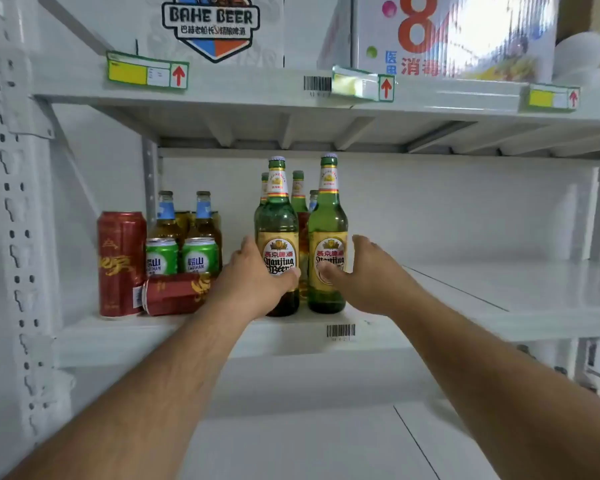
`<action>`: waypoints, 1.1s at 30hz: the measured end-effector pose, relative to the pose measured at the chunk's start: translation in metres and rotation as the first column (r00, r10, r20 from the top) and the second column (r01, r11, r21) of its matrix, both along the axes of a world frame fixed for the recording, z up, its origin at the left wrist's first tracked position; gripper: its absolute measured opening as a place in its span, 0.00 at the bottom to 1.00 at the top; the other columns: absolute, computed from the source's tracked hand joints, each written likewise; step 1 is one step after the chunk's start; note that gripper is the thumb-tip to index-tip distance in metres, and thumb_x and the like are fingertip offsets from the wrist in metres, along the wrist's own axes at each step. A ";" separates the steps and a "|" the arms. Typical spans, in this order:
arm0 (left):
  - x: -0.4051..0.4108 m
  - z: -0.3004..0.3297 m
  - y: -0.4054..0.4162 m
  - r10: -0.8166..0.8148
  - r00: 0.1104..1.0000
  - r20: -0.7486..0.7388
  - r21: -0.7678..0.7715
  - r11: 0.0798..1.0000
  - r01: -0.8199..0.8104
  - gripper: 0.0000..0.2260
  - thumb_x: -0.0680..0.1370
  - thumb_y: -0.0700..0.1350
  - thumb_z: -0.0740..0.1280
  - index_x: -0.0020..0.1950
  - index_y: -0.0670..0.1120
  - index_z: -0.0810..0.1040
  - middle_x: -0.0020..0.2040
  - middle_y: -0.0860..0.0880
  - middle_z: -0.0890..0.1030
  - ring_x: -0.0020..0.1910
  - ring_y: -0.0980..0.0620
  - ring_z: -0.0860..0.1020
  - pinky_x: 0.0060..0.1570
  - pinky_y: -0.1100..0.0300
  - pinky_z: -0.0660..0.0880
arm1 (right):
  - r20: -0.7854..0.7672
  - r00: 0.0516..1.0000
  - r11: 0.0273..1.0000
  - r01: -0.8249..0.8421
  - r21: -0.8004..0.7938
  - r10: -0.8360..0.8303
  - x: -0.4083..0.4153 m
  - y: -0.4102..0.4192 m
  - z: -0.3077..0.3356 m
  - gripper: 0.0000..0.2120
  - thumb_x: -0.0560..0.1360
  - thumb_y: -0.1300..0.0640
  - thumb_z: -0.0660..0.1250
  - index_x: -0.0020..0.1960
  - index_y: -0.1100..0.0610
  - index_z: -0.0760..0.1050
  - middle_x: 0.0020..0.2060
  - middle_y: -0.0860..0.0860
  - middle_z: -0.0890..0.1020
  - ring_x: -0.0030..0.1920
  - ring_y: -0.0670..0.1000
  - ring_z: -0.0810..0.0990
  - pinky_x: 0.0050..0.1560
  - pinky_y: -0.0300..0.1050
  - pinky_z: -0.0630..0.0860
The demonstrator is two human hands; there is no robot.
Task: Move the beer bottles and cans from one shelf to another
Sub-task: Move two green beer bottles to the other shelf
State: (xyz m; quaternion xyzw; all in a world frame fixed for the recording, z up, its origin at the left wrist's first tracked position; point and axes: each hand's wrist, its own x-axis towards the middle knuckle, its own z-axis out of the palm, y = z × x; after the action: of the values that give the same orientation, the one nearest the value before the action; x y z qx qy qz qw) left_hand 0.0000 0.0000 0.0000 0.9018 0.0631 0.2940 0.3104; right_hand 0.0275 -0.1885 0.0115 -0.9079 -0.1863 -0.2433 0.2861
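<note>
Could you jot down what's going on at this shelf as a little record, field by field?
setting: white metal shelf
front bottles: two green Yanjing bottles, left one and right one, both upright
left hand: wrapped around the left bottle
right hand: against the right bottle, fingers spread, grip not closed
cans: tall red can upright; another red can on its side; two green cans upright
shelf above: Bahe Beer box

Head view, close, facing shelf
</note>
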 end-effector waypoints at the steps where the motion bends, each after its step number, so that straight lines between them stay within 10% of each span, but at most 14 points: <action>1: 0.008 0.000 0.001 -0.021 1.000 0.018 -0.059 0.998 0.022 0.35 0.73 0.60 0.74 0.73 0.49 0.65 0.65 0.47 0.77 0.60 0.45 0.79 0.57 0.47 0.80 | -0.018 1.000 0.997 -0.020 0.073 0.021 0.003 0.004 0.004 0.27 0.77 0.38 0.65 0.68 0.54 0.66 0.54 0.48 0.76 0.49 0.50 0.74 0.40 0.42 0.73; 13: 0.048 0.004 0.008 -0.075 0.996 0.042 -0.234 0.969 0.083 0.29 0.71 0.57 0.78 0.68 0.49 0.73 0.59 0.49 0.81 0.55 0.48 0.81 0.44 0.58 0.77 | -0.143 0.970 0.866 -0.101 0.489 0.194 0.050 0.022 0.019 0.12 0.75 0.42 0.70 0.45 0.48 0.71 0.43 0.48 0.81 0.48 0.53 0.81 0.46 0.48 0.78; 33: 0.044 -0.006 0.005 -0.074 0.996 0.043 -0.330 0.940 0.084 0.28 0.69 0.55 0.81 0.64 0.48 0.77 0.55 0.50 0.82 0.53 0.49 0.81 0.46 0.57 0.79 | -0.110 0.972 0.810 -0.108 0.577 0.207 0.067 0.025 0.014 0.19 0.69 0.40 0.75 0.51 0.51 0.77 0.43 0.48 0.84 0.44 0.50 0.83 0.40 0.45 0.79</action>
State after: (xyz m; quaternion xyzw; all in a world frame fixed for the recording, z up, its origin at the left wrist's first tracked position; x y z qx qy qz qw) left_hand 0.0442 0.0045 -0.0062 0.8342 0.0707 0.2797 0.4701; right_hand 0.0947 -0.1634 0.0252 -0.7802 -0.1556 -0.1857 0.5767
